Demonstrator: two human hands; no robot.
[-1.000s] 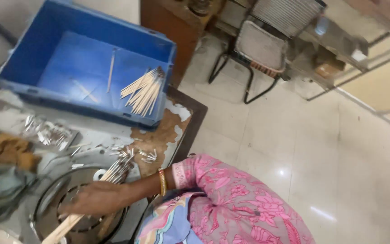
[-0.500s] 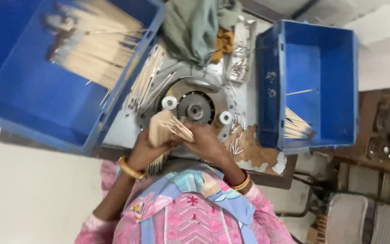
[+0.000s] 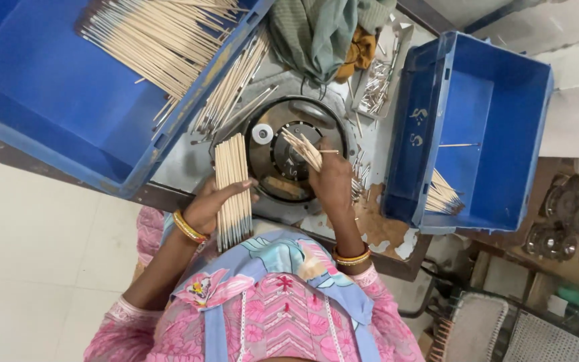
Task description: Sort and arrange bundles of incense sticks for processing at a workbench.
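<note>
Wooden sticks [image 3: 232,188] (bundled), left hand [image 3: 210,206] gripping

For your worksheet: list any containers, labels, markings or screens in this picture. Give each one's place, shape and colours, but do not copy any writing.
Large blue crate: upper left, rectangular plastic, holding pale sticks.
Smaller blue crate: right of the round machine, rectangular, few sticks inside.
Pale markings: on that crate's left wall, small.
Metal tray: top centre, narrow, holding small metal pieces.
No screens or signs show.

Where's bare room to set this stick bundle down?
Most bare room: the right bin's floor above its few sticks, and the left bin's floor below its stick pile. The table around the round machine is crowded with sticks, cloth and both hands.
</note>
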